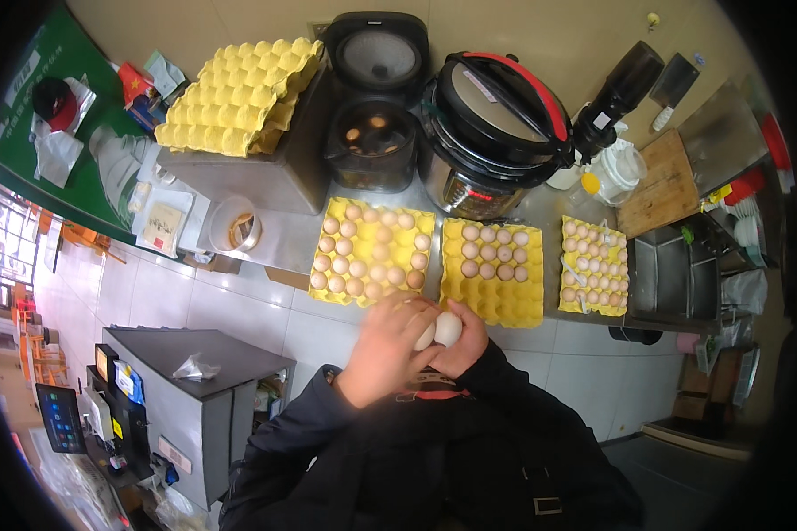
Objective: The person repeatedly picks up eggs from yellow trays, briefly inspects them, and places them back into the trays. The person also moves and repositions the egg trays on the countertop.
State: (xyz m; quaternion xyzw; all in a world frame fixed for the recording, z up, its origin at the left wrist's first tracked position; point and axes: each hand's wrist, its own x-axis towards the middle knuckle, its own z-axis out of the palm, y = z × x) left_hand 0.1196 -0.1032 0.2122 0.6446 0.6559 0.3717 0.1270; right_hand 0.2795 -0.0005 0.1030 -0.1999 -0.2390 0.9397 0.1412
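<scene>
Close to my chest, in front of the counter edge, my two hands meet over two pale eggs. My left hand, slightly blurred, curls around one egg. The other egg rests in my right hand, against the thumb and palm, and appears to touch the first. Just beyond my left hand is a yellow egg tray partly filled with brownish eggs. A second yellow tray lies beyond my right hand, with eggs in its far rows and bare cups at its near side.
A third egg tray sits near the sink. Behind the trays stand an open cooker with eggs in dark liquid and a large pressure cooker. Stacked yellow trays top a metal box. A plastic tub stands left.
</scene>
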